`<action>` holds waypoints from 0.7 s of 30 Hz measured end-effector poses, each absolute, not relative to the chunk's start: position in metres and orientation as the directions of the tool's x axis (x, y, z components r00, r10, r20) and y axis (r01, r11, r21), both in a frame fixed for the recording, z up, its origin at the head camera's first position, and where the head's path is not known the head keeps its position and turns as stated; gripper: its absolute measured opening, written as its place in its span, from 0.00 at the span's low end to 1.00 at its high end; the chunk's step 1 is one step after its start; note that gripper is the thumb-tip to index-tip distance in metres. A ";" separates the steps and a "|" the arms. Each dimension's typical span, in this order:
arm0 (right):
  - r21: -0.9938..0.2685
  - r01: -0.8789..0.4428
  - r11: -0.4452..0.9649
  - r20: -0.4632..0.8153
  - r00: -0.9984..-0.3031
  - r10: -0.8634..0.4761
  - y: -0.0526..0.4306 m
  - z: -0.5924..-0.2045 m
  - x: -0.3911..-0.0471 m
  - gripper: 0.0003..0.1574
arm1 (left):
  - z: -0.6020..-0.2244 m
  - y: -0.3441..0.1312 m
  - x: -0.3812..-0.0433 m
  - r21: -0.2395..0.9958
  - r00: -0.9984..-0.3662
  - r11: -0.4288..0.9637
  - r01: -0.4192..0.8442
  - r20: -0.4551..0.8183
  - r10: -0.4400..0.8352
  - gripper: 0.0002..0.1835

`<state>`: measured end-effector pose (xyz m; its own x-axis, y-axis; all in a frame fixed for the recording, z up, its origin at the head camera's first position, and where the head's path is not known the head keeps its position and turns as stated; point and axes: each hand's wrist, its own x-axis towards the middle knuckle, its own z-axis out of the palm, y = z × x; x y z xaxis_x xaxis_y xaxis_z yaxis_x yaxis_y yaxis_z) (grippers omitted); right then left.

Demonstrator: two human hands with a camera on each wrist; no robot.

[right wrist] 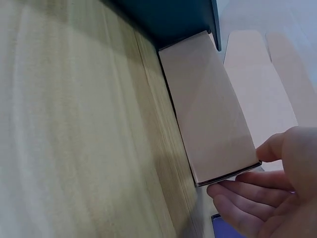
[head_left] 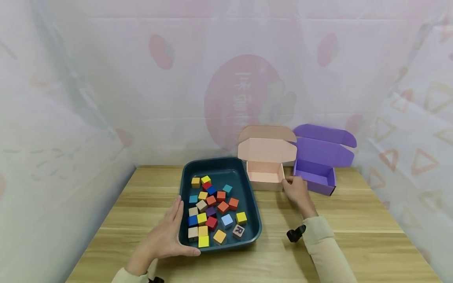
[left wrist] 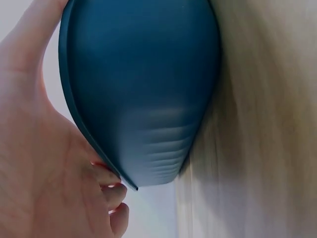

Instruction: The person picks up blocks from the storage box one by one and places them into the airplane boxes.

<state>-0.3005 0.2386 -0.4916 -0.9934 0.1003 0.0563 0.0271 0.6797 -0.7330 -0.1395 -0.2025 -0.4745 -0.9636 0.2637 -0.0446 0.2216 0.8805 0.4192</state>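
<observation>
A dark teal tray (head_left: 252,196) stands on the table with many wooden cubes inside, in yellow, red, orange, blue, teal, purple and plain wood; one cube (head_left: 238,231) bears a letter R. My left hand (head_left: 166,232) rests against the tray's near left corner, fingers straight along the left side and thumb by the near rim. To the right of the tray stands a peach cardboard box (head_left: 263,185), its lid raised. With thumb and fingers, my right hand (head_left: 298,193) pinches this box's right side wall near the front corner, seen closer in the right wrist view (right wrist: 262,193).
An open purple cardboard box (head_left: 320,184) sits right of the peach one, close to my right hand. Behind the wooden table (head_left: 276,259) hangs a pale printed cloth (head_left: 191,98), which also encloses both sides.
</observation>
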 end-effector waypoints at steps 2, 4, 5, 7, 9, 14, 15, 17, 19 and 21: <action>-0.737 0.038 0.675 0.041 -0.994 0.101 0.240 -0.490 -0.294 0.22 | -0.474 -0.205 -0.141 0.437 -0.962 0.871 0.225 -0.041 0.269 0.84; -0.738 0.042 0.673 0.036 -0.994 0.102 0.240 -0.488 -0.288 0.21 | -0.474 -0.207 -0.143 0.461 -0.960 0.857 0.231 -0.036 0.278 0.84; -0.736 0.043 0.675 0.037 -0.994 0.103 0.240 -0.488 -0.285 0.21 | -0.473 -0.208 -0.144 0.469 -0.959 0.852 0.233 -0.033 0.280 0.84; -0.730 0.040 0.682 0.035 -0.995 0.096 0.240 -0.486 -0.278 0.21 | -0.473 -0.209 -0.145 0.481 -0.959 0.847 0.227 -0.039 0.279 0.84; -0.728 0.040 0.685 0.032 -0.995 0.092 0.241 -0.484 -0.270 0.21 | -0.472 -0.209 -0.146 0.492 -0.959 0.842 0.222 -0.048 0.281 0.84; -0.741 0.047 0.670 0.013 -0.996 0.084 0.246 -0.484 -0.252 0.20 | -0.471 -0.207 -0.145 0.497 -0.958 0.841 0.215 -0.061 0.281 0.85; -0.742 0.054 0.669 0.007 -0.996 0.088 0.247 -0.484 -0.249 0.20 | -0.471 -0.205 -0.145 0.494 -0.958 0.842 0.216 -0.058 0.279 0.84; -0.741 0.054 0.669 0.002 -0.997 0.083 0.249 -0.485 -0.242 0.19 | -0.471 -0.203 -0.143 0.484 -0.961 0.849 0.213 -0.051 0.270 0.84; -0.745 0.057 0.665 -0.007 -0.997 0.077 0.252 -0.486 -0.235 0.19 | -0.473 -0.199 -0.142 0.462 -0.965 0.861 0.212 -0.039 0.258 0.84; -0.751 0.059 0.658 -0.018 -0.997 0.069 0.254 -0.488 -0.229 0.20 | -0.475 -0.195 -0.141 0.438 -0.969 0.874 0.211 -0.025 0.246 0.84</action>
<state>-0.2292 0.2543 -0.4876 -0.9974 0.0695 -0.0180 0.0594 0.6580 -0.7507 -0.1406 -0.1950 -0.4746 -0.9689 0.2464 -0.0253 0.2108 0.8738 0.4382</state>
